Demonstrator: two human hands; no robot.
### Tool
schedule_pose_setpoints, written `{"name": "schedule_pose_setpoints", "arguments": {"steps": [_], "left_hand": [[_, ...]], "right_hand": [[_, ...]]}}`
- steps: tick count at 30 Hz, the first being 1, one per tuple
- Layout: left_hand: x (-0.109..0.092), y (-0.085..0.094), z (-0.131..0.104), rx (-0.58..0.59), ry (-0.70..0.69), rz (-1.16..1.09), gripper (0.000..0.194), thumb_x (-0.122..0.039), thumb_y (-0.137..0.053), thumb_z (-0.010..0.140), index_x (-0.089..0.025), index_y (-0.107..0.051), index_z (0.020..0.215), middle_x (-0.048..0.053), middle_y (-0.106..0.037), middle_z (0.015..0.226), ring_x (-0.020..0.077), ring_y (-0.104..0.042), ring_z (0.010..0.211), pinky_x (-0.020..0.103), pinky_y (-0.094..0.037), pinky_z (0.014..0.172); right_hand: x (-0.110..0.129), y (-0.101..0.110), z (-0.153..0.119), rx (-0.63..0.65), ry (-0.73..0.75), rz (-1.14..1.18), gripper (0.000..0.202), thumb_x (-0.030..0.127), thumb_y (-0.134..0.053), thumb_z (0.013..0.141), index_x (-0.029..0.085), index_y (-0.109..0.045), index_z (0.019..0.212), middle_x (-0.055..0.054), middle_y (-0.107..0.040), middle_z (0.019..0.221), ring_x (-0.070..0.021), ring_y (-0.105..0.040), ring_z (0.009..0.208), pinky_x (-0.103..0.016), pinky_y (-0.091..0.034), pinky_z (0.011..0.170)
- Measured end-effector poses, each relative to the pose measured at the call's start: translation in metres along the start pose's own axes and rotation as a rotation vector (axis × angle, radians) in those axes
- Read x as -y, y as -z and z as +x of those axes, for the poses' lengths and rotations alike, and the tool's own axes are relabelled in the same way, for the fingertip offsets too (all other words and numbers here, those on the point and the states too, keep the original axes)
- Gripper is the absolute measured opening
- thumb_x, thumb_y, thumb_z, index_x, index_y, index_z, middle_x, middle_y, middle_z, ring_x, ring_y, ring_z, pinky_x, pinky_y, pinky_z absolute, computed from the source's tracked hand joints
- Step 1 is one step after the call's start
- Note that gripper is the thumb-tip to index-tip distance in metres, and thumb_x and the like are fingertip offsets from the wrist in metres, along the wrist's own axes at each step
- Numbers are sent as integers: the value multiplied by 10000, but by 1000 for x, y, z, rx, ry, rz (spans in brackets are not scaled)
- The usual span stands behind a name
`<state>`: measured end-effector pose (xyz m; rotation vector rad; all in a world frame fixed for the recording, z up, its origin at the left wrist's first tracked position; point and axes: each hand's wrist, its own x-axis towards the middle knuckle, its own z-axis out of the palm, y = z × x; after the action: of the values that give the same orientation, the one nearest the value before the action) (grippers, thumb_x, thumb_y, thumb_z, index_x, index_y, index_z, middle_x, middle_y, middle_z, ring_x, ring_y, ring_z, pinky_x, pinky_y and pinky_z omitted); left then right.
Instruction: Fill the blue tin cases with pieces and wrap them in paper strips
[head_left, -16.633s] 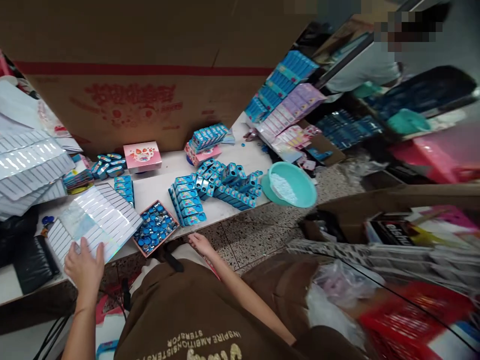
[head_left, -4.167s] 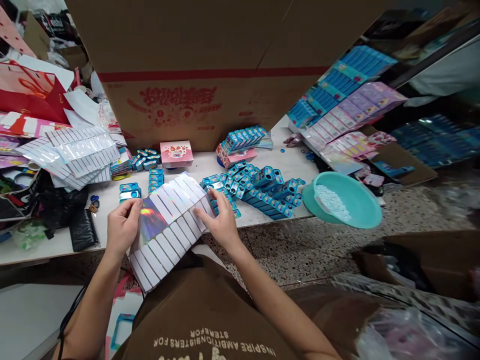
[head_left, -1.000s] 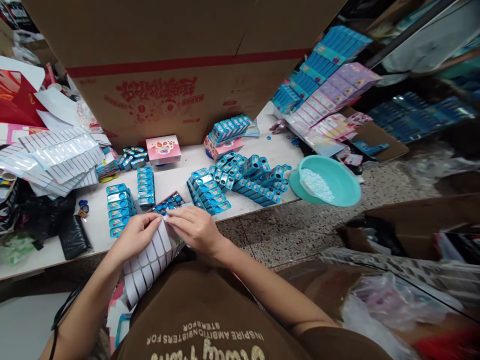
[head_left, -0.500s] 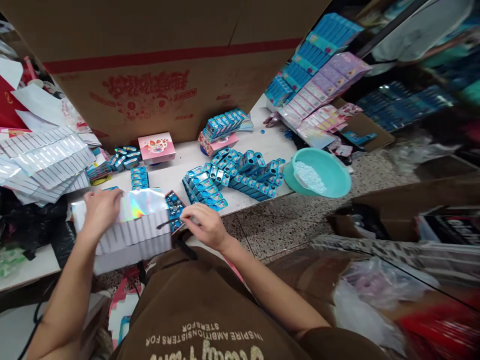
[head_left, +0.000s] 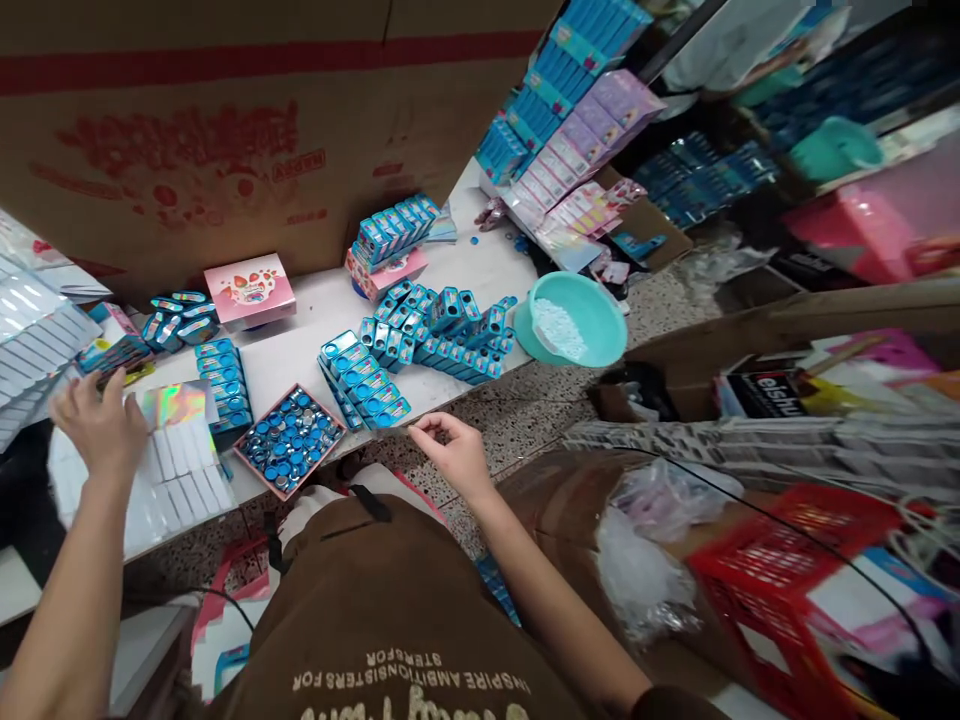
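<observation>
At the left end of the table my left hand [head_left: 101, 425] is open, its fingers spread and curled over white sheets with a shiny holographic panel [head_left: 184, 445]. Whether its fingertips touch them I cannot tell. My right hand [head_left: 454, 455] is closed in a pinch by the table's front edge, with a thin narrow strip [head_left: 391, 431] sticking out to the left from its fingertips; its kind is unclear. Between the hands sits a shallow pink box [head_left: 289, 442] full of small blue and silver round pieces. Just left of the strip stands a group of blue packs [head_left: 364, 380].
A turquoise basin [head_left: 600, 320] with white bits stands at the table's right end. Behind are a pink strawberry box [head_left: 250, 290], more blue packs [head_left: 457, 335] and a tall cardboard carton [head_left: 225, 150]. On the floor side are a red crate [head_left: 780, 560] and plastic bags [head_left: 645, 570].
The shiny sheets went from lifted near my lap to lower left on the table, uncovering the box of round pieces. My left hand opened and shifted left; my right moved right with the strip.
</observation>
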<state>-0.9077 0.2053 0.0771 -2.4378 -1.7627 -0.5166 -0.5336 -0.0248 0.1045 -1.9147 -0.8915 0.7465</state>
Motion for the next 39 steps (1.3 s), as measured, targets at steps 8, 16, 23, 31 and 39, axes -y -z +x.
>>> {"name": "schedule_pose_setpoints", "arguments": {"steps": [8, 16, 23, 31, 39], "left_hand": [[-229, -37, -80, 479, 389, -1001, 280, -423, -552, 797, -188, -624, 931, 76, -652, 958, 204, -584, 928, 358, -448, 852], [-283, -82, -96, 847, 768, -1458, 375, -448, -739, 611, -163, -647, 837, 43, -673, 819, 158, -615, 782, 295, -467, 781], [-286, -87, -101, 760, 865, -1395, 356, -459, -756, 570, -162, -654, 739, 17, -654, 724, 131, -581, 680, 258, -446, 694], [-282, -95, -107, 745, 895, -1377, 367, -476, -749, 547, -164, -637, 703, 8, -639, 678, 129, -565, 638, 255, -436, 657], [-278, -96, -104, 757, 839, -1382, 332, -451, -740, 573, -164, -639, 705, 4, -627, 663, 121, -559, 629, 238, -436, 631]], "right_hand": [[-23, 13, 37, 191, -89, 21, 190, 350, -631, 703, 162, -628, 674, 2, -578, 605, -114, -474, 552, -237, -388, 564], [-47, 22, 63, 313, -233, 137, 224, 386, -678, 654, 167, -629, 652, -3, -603, 601, -110, -484, 523, -237, -385, 530], [-78, 11, 75, 329, -301, 156, 267, 426, -685, 621, 163, -641, 643, -7, -618, 584, -111, -496, 498, -231, -381, 504], [-102, -13, 73, 243, -238, 4, 257, 425, -662, 666, 169, -667, 672, -20, -655, 628, -127, -539, 525, -228, -402, 517], [-103, -17, 71, 204, -172, -45, 239, 407, -658, 682, 168, -671, 672, -20, -662, 628, -131, -543, 527, -234, -425, 536]]}}
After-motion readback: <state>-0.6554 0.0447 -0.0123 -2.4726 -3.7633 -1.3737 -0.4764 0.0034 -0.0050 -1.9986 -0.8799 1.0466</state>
